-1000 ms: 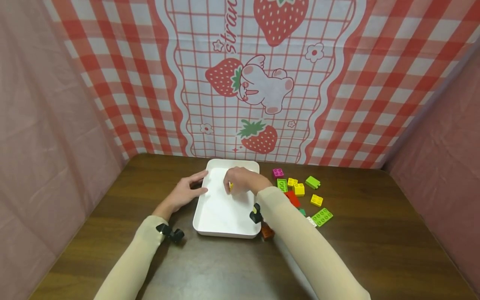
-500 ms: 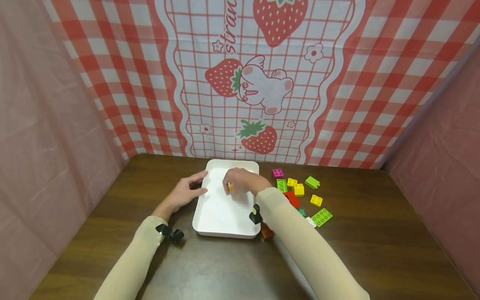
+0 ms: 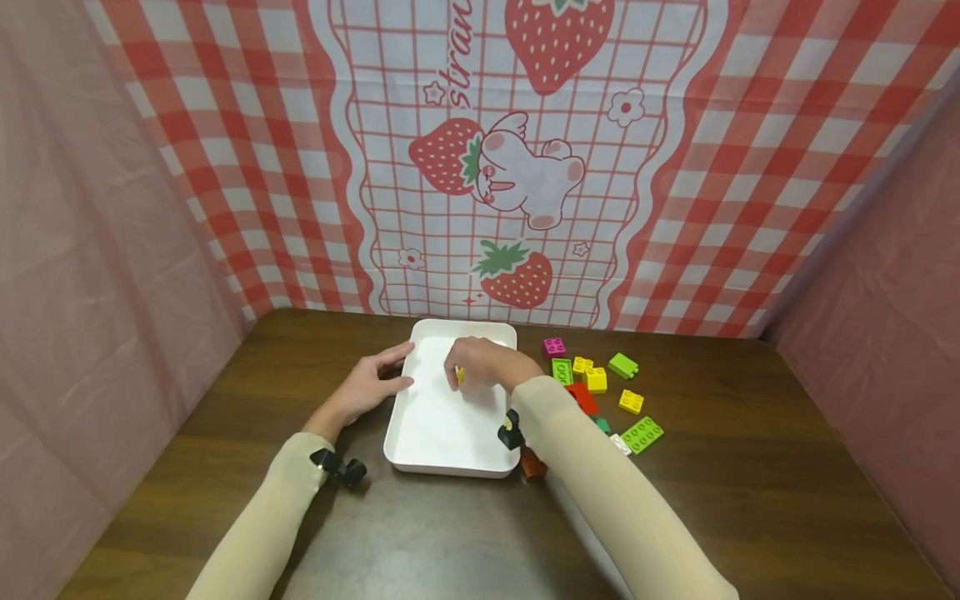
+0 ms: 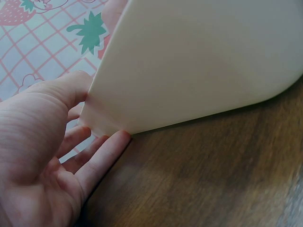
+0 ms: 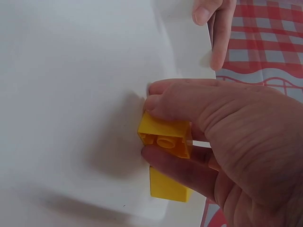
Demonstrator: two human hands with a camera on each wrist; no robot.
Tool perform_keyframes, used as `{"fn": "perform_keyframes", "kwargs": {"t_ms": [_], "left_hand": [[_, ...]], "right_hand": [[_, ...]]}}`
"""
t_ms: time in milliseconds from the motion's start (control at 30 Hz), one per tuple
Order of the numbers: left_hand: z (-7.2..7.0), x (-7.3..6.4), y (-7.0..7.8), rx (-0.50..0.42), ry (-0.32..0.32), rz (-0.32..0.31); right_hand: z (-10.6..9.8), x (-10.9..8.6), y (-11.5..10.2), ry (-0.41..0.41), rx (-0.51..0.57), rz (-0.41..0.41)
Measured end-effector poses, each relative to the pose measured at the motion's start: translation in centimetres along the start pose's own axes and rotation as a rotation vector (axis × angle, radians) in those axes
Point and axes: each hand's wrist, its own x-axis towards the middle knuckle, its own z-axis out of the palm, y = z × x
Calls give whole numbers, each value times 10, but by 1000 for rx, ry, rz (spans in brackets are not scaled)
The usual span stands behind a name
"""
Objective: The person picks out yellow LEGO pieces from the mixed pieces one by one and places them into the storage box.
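Right grip pinched a yellow brick, left grip spread against the tray; a perhaps shallow hold risked slipping

In the head view, the right hand mostly hides its yellow plastic block, the beige sleeve partly a red plastic block.

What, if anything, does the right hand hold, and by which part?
The right hand pinches a yellow block by two opposite sides; its hollow side is uncovered.

Tray: 1 high view, 2 close-ups
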Motion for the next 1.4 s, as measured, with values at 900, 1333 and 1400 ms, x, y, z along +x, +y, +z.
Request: {"fn": "perform_keyframes", "kwargs": {"t_ms": [900, 1333, 1400], "left_hand": [[1, 0, 0, -3, -2, 8], [2, 0, 1, 14, 5, 4], [2, 0, 1, 7, 4, -7]], "right_hand": [[-11, -7, 0, -6, -50, -60], [-29, -8, -4, 25, -62, -50], [-32, -10, -5, 28, -48, -40]]}}
